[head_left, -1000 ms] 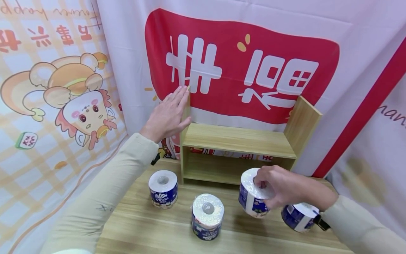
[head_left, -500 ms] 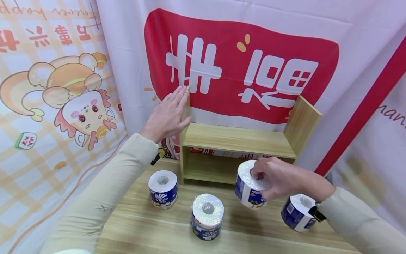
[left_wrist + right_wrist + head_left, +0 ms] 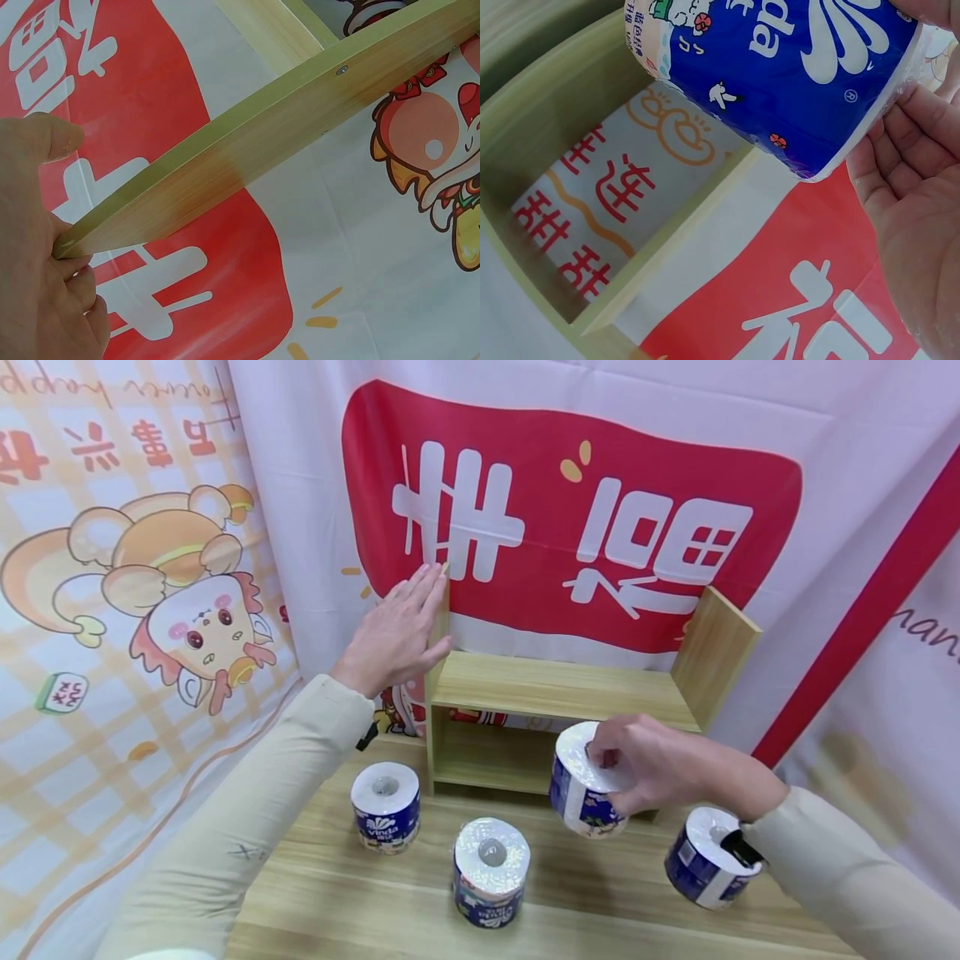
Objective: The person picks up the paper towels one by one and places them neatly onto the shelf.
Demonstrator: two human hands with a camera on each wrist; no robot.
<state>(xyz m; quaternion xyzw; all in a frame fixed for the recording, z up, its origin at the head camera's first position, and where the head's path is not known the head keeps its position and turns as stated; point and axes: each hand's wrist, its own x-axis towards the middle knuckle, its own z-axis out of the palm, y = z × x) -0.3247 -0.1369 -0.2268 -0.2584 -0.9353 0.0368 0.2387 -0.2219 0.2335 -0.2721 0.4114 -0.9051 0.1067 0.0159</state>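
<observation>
My right hand [image 3: 667, 767] grips a wrapped toilet paper roll [image 3: 576, 797], with fingers in its core and the thumb against its side. The roll is off the tabletop, in front of the lower compartment of a small wooden shelf [image 3: 555, 689]. Its blue wrapper fills the upper part of the right wrist view [image 3: 780, 82]. High on the shelf's left side panel [image 3: 247, 150] rests my left hand [image 3: 393, 635], fingers extended and thumb spread away. In the left wrist view the panel's end meets that hand [image 3: 37, 240] between thumb and fingers.
Three more toilet paper rolls stand on the wooden table [image 3: 315, 893]: a left roll [image 3: 386, 822], a middle roll [image 3: 491, 893] and a right roll [image 3: 705, 868] beneath my right wrist. Printed cloth [image 3: 300, 460] hangs behind the shelf and at both sides.
My right hand has moved the toilet paper roll up, a little left and towards the shelf. More of the right-hand roll shows beneath the wrist. The left hand has stayed in place.
</observation>
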